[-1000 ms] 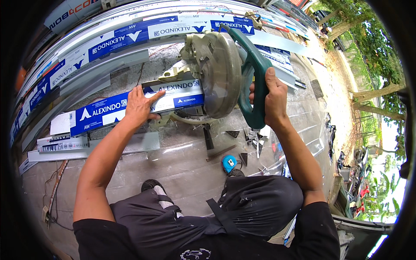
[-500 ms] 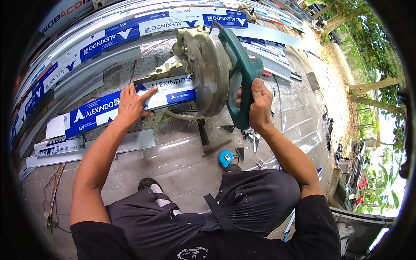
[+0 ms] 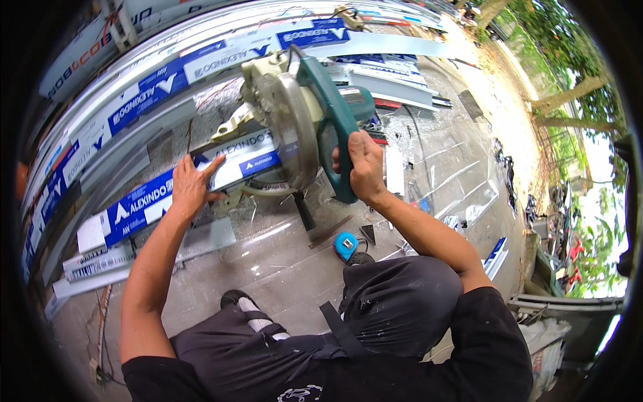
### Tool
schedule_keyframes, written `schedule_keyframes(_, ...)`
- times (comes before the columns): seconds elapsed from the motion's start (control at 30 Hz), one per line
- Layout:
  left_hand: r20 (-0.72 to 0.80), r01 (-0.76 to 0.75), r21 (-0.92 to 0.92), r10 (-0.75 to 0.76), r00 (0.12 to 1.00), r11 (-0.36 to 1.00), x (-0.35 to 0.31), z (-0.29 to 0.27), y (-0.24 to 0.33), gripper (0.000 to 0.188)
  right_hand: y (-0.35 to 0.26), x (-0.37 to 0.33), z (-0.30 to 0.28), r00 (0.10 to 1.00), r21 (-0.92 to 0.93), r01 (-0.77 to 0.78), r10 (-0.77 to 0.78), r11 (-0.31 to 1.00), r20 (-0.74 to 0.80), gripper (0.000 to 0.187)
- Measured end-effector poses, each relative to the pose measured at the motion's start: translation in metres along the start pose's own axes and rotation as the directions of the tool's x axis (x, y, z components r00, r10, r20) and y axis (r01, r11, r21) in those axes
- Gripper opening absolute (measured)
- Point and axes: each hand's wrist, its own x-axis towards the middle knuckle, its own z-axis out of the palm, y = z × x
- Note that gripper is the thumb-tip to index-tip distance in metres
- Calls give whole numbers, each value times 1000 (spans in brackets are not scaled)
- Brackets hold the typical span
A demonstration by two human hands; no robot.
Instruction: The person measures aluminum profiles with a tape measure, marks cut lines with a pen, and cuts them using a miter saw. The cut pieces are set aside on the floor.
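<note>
Left hand (image 3: 189,189) flat, fingers spread — right hand (image 3: 365,164) clenched.

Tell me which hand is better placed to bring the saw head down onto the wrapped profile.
Right. The right hand grips the green saw handle; the left hand lies flat on the blue-and-white wrapped profile.

Person seen from above, w/ bare forearms entering from lower edge. Left hand (image 3: 189,189) and right hand (image 3: 365,164): no gloves, no rings or watch visible. Black short-sleeved shirt (image 3: 469,355), pale printed mark at chest, nr lower edge. Dark grey trousers (image 3: 395,305), speckled w/ pale dust, knees bent. Black strap (image 3: 335,328) below right knee. Black sandal (image 3: 244,311), pale straps, left of trousers' right knee.
</note>
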Motion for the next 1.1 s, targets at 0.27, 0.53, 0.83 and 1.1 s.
schedule_keyframes(0.27,9,-65,15,64,998,998,-1,3,-13,110,-123,81,-9,995,-274,14,14,962,99,59)
schedule_keyframes(0.53,101,-49,125,36,994,991,-118,15,-10,118,29,21,-181,723,-546,343,-586,765,-367,46)
schedule_keyframes(0.83,312,-220,36,199,929,975,-187,35,57,106,247,-303,-479,-248,252,-967,-97,-31,-964,104)
schedule_keyframes(1.1,388,-325,22,292,874,945,-170,19,19,98,233,-403,-520,-313,310,-921,-26,-237,-949,92)
